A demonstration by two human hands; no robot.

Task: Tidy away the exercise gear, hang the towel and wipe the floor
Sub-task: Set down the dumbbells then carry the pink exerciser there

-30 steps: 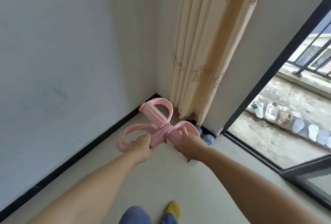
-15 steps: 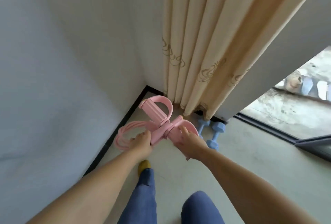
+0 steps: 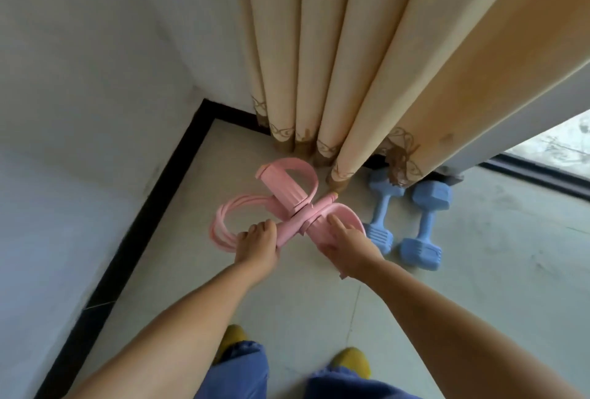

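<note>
My left hand and right hand each grip the pink pedal resistance band (folded, tubes looped left), held above the floor, blue dumbbells right.

Both bare forearms reach forward and downward, converging toward the middle. The left hand has its fingers curled around a pink resistance band. The right hand grips the same band, index finger extended along it.
</note>
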